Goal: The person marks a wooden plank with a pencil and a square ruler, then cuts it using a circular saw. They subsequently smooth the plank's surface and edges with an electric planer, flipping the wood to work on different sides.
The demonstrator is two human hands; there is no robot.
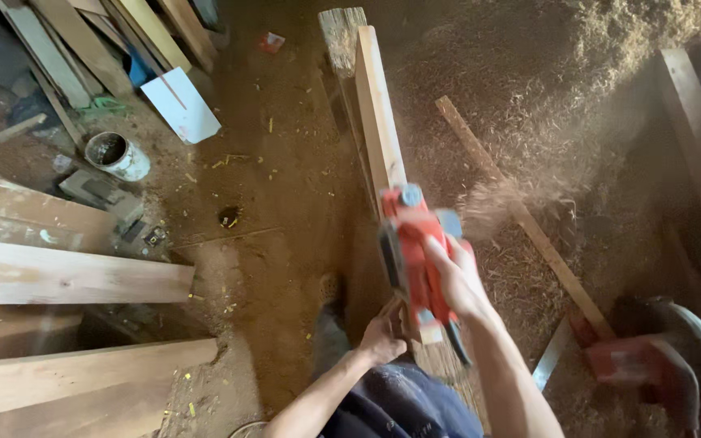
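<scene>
A red electric planer (410, 243) rides on the narrow top edge of a long pale wooden plank (378, 113) that runs away from me. My right hand (458, 280) grips the planer's handle from above. Wood shavings (513, 199) spray out to the right of the tool. My left hand (383, 334) sits lower, fingers closed on the near part of the plank just under the planer's rear. A black cord (456, 345) hangs from the planer's back.
Dirt floor covered in sawdust, heaped thick at upper right (610, 73). Wide boards (75, 280) lie at left, a white bucket (117, 154) and stacked lumber (99, 40) at upper left. A thin slat (521, 215) lies diagonally at right; a red machine (651, 365) sits lower right.
</scene>
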